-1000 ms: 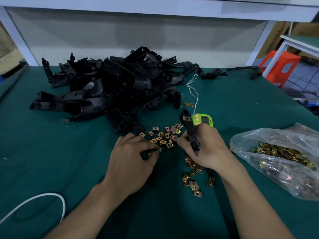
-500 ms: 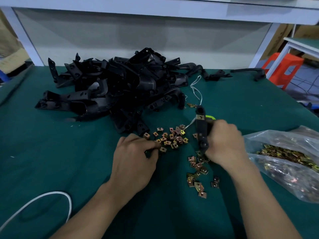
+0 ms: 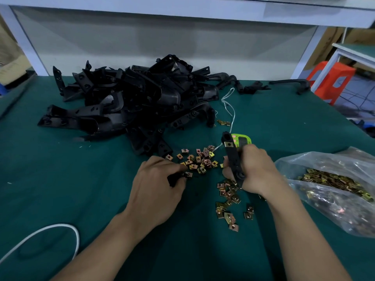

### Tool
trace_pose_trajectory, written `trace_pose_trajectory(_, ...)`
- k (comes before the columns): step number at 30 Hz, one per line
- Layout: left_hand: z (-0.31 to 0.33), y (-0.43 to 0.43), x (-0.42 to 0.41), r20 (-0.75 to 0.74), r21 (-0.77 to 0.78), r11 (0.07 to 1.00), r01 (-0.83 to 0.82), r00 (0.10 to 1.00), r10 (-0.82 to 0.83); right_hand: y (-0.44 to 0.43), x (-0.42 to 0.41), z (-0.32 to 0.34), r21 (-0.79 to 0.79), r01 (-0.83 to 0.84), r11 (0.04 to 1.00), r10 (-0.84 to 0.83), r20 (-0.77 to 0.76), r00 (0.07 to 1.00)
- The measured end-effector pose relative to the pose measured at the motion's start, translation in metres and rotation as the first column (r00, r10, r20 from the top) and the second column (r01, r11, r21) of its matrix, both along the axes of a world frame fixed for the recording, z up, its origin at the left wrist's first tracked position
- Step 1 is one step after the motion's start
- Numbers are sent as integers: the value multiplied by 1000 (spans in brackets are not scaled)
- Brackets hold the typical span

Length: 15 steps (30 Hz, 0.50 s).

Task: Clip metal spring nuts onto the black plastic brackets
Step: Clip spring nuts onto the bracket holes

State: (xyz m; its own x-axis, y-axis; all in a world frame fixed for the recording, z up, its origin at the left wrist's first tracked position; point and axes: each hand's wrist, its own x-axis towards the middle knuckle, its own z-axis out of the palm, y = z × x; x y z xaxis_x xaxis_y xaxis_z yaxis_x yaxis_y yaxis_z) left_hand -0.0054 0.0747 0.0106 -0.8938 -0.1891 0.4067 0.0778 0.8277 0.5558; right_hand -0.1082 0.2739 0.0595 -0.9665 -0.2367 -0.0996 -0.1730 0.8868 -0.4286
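Observation:
My right hand (image 3: pixel 256 172) grips a long black plastic bracket (image 3: pixel 233 159) held upright, with a metal spring nut clipped at its upper end. My left hand (image 3: pixel 158 183) rests on the green mat, its fingertips pinched on a spring nut (image 3: pixel 188 174) at the near edge of a loose scatter of nuts (image 3: pixel 199 159). A second scatter of nuts (image 3: pixel 228 199) lies below my right hand. The big pile of black brackets (image 3: pixel 129 104) sits at the back, left of centre.
A clear plastic bag of spring nuts (image 3: pixel 332 187) lies at the right. A green counter device (image 3: pixel 242 140) with a white string sits behind the held bracket. A white cable (image 3: pixel 60 228) loops at the near left. An orange stool (image 3: pixel 330 82) stands beyond the table's right edge.
My right hand has shifted slightly right with the bracket. My left hand stays at the nut scatter, its fingers closing on one nut.

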Motion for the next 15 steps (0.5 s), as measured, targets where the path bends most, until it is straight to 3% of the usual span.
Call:
trace_pose_trajectory(2, 1, 1, 1, -28, 34, 999, 12, 1000, -11, -4, 4, 4, -282, -19, 959, 36, 54, 998)
trace_pose_trajectory(4, 4, 2, 4, -71, 130, 991, 38, 997, -28, -12, 14, 10, -544, -50, 838, 113, 83, 990)
trace_pose_trajectory(6, 7, 3, 6, -148, 216, 972, 92, 987, -61, -21, 26, 13, -688, -79, 722, 209, 108, 972)
trace_pose_trajectory(10, 15, 5, 10, -318, 263, 943, 204, 941, -115, -33, 40, 10, -829, 28, 559, 345, 263, 901)
trace_pose_trajectory(13, 17, 4, 12, -319, 367, 905, 214, 943, -94, -34, 37, 4, -814, 134, 566, 326, 369, 870)
trace_pose_trajectory(15, 17, 4, 12, -260, 480, 860, 172, 964, -48, -34, 36, 2, -817, 113, 565, 324, 346, 880)
